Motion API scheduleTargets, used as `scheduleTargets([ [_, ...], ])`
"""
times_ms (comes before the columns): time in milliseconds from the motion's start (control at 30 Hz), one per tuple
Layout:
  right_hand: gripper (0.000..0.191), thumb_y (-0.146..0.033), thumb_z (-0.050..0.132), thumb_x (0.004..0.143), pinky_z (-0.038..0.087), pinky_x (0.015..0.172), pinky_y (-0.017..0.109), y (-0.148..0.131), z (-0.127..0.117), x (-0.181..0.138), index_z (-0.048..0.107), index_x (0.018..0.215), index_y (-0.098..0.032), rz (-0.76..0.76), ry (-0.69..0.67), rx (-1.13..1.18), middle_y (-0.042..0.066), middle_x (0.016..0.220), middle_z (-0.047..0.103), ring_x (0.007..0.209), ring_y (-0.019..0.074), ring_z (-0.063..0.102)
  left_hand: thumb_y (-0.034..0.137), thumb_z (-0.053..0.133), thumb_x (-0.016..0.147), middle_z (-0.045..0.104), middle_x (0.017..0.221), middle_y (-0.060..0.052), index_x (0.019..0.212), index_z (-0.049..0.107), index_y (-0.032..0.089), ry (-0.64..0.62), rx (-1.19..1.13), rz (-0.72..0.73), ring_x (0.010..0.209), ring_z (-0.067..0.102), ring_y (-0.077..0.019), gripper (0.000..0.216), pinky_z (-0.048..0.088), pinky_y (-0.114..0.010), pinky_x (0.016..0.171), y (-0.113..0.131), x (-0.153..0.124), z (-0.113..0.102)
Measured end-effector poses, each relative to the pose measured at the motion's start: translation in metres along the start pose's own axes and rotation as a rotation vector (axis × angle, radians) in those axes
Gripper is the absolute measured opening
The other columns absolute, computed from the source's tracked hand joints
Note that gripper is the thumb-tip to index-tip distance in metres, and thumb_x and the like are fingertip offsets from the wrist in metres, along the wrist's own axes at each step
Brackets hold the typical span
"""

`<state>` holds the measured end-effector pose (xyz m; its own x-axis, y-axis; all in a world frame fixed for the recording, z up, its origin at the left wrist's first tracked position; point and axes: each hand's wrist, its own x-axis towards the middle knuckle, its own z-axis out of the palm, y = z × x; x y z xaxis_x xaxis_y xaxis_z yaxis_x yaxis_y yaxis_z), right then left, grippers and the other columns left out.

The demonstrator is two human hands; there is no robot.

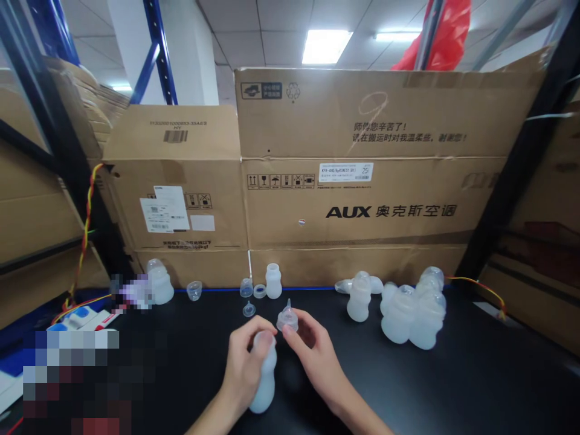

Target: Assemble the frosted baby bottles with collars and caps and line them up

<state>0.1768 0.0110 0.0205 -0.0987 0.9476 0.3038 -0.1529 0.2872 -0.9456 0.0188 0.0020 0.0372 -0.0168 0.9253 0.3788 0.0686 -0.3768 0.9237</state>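
Observation:
My left hand (247, 362) wraps round a frosted white baby bottle (265, 389), its top end partly covered by my fingers. Just to the right, my right hand (312, 344) pinches a clear bottle nipple set in a collar ring (287, 319), its tip pointing up. The nipple and the bottle are apart. Beyond my hands lie a loose clear nipple (249, 309), a clear cap (246, 287) and a collar ring (260, 292). Beside the ring stands an open bottle (273, 281) without a top.
Several capped bottles (410, 317) crowd together at the right, near a single standing bottle (359, 296). Another bottle (159, 283) and a clear cup-like cap (194, 290) stand at the left. Cardboard sheets (362, 232) wall off the back of the black table (362, 374).

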Motion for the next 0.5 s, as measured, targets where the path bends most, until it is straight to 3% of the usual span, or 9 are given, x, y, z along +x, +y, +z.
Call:
scheduleTargets([
  [67, 0.042, -0.053, 0.075, 0.088, 0.052, 0.090, 0.037, 0.000, 0.002, -0.001, 0.068, 0.114, -0.021, 0.005, 0.013, 0.107, 0.008, 0.108, 0.074, 0.100, 0.0258, 0.067, 0.043, 0.080, 0.076, 0.072, 0.076, -0.001, 0.092, 0.072, 0.019, -0.104, 0.079, 0.029, 0.067, 0.061, -0.0162, 0.030, 0.049, -0.023, 0.064, -0.010, -0.007, 0.010],
  [167, 0.040, -0.052, 0.075, 0.088, 0.052, 0.089, 0.035, 0.000, -0.005, -0.001, 0.067, 0.112, -0.021, -0.014, 0.040, 0.093, 0.007, 0.104, 0.073, 0.097, 0.0247, 0.066, 0.026, 0.077, 0.077, 0.077, 0.088, -0.002, 0.117, 0.066, 0.022, -0.262, 0.132, -0.017, 0.072, 0.067, -0.0175, 0.042, 0.052, -0.024, 0.067, -0.023, -0.011, 0.022],
  [333, 0.031, -0.050, 0.069, 0.092, 0.051, 0.089, 0.035, -0.003, -0.016, -0.001, 0.069, 0.103, -0.020, -0.067, -0.036, -0.096, 0.005, 0.096, 0.072, 0.094, 0.0239, 0.064, 0.021, 0.075, 0.074, 0.076, 0.082, -0.003, 0.108, 0.069, 0.020, -0.228, 0.174, -0.065, 0.067, 0.067, -0.0180, 0.035, 0.052, -0.024, 0.064, -0.026, -0.006, 0.023],
  [500, 0.037, -0.048, 0.072, 0.089, 0.047, 0.104, 0.042, -0.017, -0.020, -0.004, 0.072, 0.117, -0.023, -0.086, -0.135, -0.241, 0.007, 0.114, 0.072, 0.110, 0.0274, 0.063, 0.012, 0.070, 0.067, 0.074, 0.086, -0.003, 0.111, 0.069, 0.020, -0.256, 0.083, -0.064, 0.072, 0.067, -0.0190, 0.045, 0.053, -0.026, 0.067, -0.013, -0.003, 0.014],
])
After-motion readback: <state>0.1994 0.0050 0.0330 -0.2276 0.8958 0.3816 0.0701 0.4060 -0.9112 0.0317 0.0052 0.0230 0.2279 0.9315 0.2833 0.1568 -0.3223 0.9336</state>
